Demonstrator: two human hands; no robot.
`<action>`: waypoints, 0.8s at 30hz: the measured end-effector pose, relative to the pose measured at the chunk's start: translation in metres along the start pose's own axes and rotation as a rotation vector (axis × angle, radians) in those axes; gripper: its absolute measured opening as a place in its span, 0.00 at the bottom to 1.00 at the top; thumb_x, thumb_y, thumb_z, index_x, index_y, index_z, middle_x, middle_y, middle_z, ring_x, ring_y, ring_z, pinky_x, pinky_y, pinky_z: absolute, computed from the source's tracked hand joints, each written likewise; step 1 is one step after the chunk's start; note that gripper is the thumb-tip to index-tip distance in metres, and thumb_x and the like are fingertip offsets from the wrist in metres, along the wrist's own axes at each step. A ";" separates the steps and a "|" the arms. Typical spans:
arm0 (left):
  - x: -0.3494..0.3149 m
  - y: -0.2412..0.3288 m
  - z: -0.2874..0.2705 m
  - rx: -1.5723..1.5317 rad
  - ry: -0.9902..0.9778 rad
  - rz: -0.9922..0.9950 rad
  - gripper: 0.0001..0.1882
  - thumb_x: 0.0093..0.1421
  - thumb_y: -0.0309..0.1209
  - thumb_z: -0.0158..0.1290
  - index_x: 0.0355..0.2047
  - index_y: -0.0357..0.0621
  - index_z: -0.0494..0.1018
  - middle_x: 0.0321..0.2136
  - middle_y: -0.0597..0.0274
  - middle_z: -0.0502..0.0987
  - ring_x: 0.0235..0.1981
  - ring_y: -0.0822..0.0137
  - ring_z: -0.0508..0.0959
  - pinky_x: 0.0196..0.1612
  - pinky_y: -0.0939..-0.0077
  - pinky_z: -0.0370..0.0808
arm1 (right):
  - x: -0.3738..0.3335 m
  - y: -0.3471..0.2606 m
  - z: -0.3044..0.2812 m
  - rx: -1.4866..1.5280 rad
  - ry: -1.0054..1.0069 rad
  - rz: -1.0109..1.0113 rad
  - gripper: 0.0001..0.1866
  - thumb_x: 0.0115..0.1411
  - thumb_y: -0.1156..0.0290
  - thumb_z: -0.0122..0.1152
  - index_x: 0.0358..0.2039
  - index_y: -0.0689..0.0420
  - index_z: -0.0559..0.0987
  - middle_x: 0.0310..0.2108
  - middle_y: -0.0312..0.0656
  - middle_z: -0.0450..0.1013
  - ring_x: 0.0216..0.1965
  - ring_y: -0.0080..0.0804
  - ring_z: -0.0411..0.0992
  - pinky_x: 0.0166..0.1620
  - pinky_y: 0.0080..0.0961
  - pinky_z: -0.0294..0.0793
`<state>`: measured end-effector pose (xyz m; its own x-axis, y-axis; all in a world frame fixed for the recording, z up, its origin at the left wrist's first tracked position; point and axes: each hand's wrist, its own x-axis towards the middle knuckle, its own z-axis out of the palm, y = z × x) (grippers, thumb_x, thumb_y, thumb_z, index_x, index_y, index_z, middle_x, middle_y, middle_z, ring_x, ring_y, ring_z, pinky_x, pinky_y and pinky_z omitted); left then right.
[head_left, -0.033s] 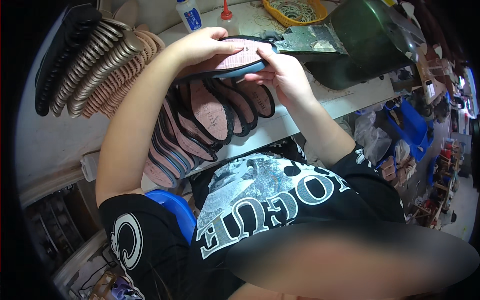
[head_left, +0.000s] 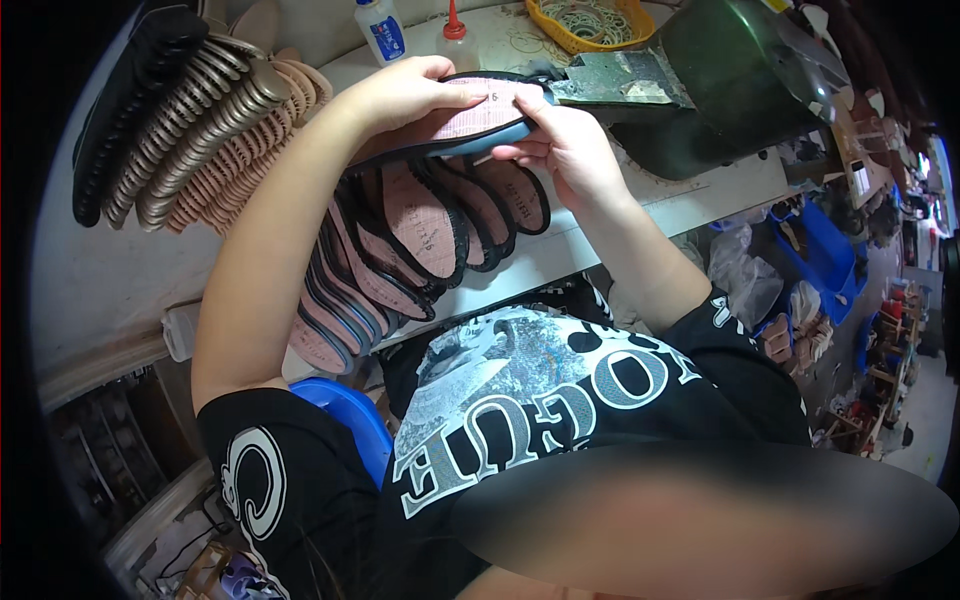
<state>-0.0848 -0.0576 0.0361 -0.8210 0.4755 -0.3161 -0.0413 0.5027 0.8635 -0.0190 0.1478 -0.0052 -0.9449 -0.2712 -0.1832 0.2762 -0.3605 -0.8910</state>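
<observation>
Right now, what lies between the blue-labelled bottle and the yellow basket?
In the head view, a red-tipped bottle and, nearer the yellow basket, some loose pale strands.

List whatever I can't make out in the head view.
Head view, facing away from the camera: underside of the pink-topped sole.
Head view, behind that sole: most fingers of the left hand.
Head view, cut off by the top edge: far side of the yellow basket.
</observation>
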 end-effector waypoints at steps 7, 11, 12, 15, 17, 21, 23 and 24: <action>-0.004 0.002 0.006 0.185 0.136 -0.187 0.30 0.49 0.52 0.58 0.37 0.34 0.75 0.33 0.54 0.76 0.30 0.66 0.76 0.31 0.73 0.73 | 0.010 0.001 -0.004 -0.023 0.009 -0.026 0.14 0.57 0.60 0.60 0.28 0.59 0.79 0.22 0.36 0.75 0.19 0.19 0.68 0.25 0.12 0.65; -0.017 0.021 0.025 0.044 0.140 -0.290 0.36 0.50 0.56 0.56 0.42 0.30 0.72 0.35 0.46 0.74 0.30 0.55 0.77 0.32 0.62 0.76 | 0.019 0.003 -0.017 -0.246 0.047 -0.100 0.14 0.55 0.59 0.62 0.29 0.59 0.78 0.25 0.35 0.74 0.20 0.18 0.68 0.27 0.12 0.66; -0.020 0.023 0.029 0.043 0.146 -0.291 0.36 0.50 0.56 0.56 0.42 0.30 0.72 0.35 0.46 0.74 0.30 0.55 0.77 0.32 0.62 0.76 | 0.016 0.002 -0.014 -0.247 0.040 -0.101 0.14 0.55 0.59 0.62 0.29 0.59 0.78 0.25 0.35 0.74 0.20 0.18 0.68 0.27 0.12 0.66; -0.016 0.020 0.038 -0.139 0.137 -0.408 0.37 0.51 0.58 0.54 0.41 0.29 0.71 0.32 0.41 0.75 0.26 0.53 0.79 0.30 0.64 0.78 | -0.007 0.004 -0.008 -0.011 -0.121 0.073 0.12 0.53 0.65 0.64 0.34 0.58 0.78 0.27 0.32 0.74 0.28 0.16 0.71 0.31 0.14 0.69; -0.016 0.024 0.038 -0.154 0.117 -0.422 0.37 0.51 0.58 0.54 0.40 0.30 0.72 0.28 0.43 0.75 0.23 0.57 0.78 0.27 0.67 0.78 | -0.017 0.008 -0.013 -0.153 -0.209 0.108 0.15 0.53 0.65 0.65 0.37 0.61 0.78 0.31 0.35 0.75 0.28 0.18 0.72 0.30 0.14 0.72; -0.020 0.026 0.039 -0.214 0.088 -0.402 0.33 0.53 0.58 0.53 0.36 0.33 0.73 0.19 0.51 0.76 0.14 0.68 0.76 0.20 0.75 0.78 | -0.014 0.012 -0.021 -0.120 -0.172 0.031 0.13 0.54 0.68 0.63 0.37 0.64 0.78 0.32 0.38 0.76 0.30 0.20 0.73 0.34 0.16 0.72; -0.023 0.029 0.038 -0.239 0.069 -0.382 0.26 0.52 0.51 0.58 0.30 0.34 0.74 0.17 0.57 0.76 0.13 0.73 0.75 0.18 0.81 0.75 | -0.004 0.010 -0.026 -0.136 -0.177 0.043 0.14 0.54 0.68 0.63 0.37 0.65 0.78 0.32 0.39 0.76 0.30 0.21 0.74 0.35 0.17 0.73; -0.021 0.025 0.037 -0.236 0.065 -0.381 0.26 0.52 0.51 0.58 0.30 0.34 0.74 0.17 0.57 0.76 0.13 0.73 0.75 0.18 0.81 0.75 | 0.000 0.009 -0.026 -0.111 -0.185 0.073 0.14 0.53 0.69 0.64 0.36 0.66 0.78 0.31 0.40 0.76 0.30 0.22 0.74 0.35 0.18 0.73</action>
<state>-0.0479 -0.0285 0.0500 -0.7555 0.2381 -0.6103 -0.4704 0.4513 0.7583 -0.0208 0.1681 -0.0235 -0.8721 -0.4557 -0.1783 0.3117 -0.2365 -0.9203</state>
